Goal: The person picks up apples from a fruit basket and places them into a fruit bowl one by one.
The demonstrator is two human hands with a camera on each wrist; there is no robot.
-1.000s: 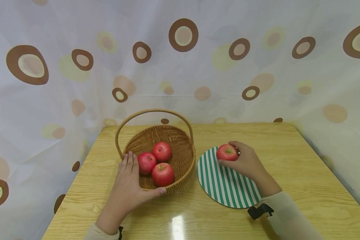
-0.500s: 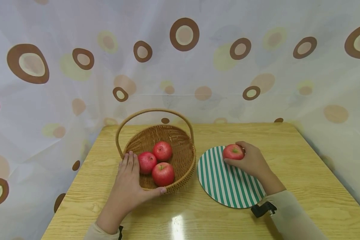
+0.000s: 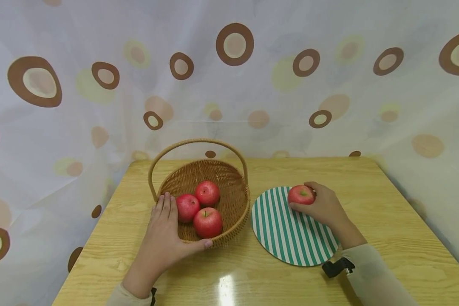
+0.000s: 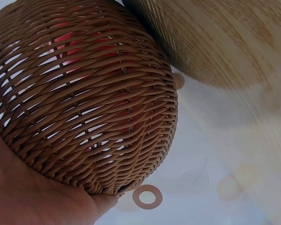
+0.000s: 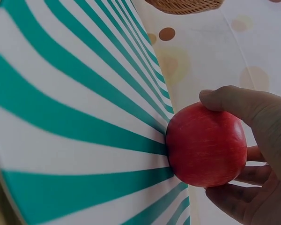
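From the head view, the right hand (image 3: 323, 206) holds a red apple (image 3: 300, 194) at the far edge of a striped plate (image 3: 287, 238), its fingers curled round the fruit from the right and behind. The plate spreads out to the left of those fingers and toward the person, flat on the wooden bench (image 3: 386, 221). The left hand (image 3: 163, 238) lies against the near left side of a wicker basket (image 3: 229, 178), fingers straight along the rim, thumb stretched under the near wall. Just right of those fingers, three apples (image 3: 200, 208) sit inside the basket, touching one another. A spotted curtain (image 3: 229, 76) hangs behind the bench.

The left wrist view shows the woven basket wall (image 4: 84, 93) filling the frame, red showing through the gaps, with the palm (image 4: 23, 192) pressed against it from below.

The right wrist view shows the apple (image 5: 206, 145) pinched between thumb above and fingers (image 5: 239, 197) beneath, touching the plate's rim (image 5: 75, 117) just left of them.
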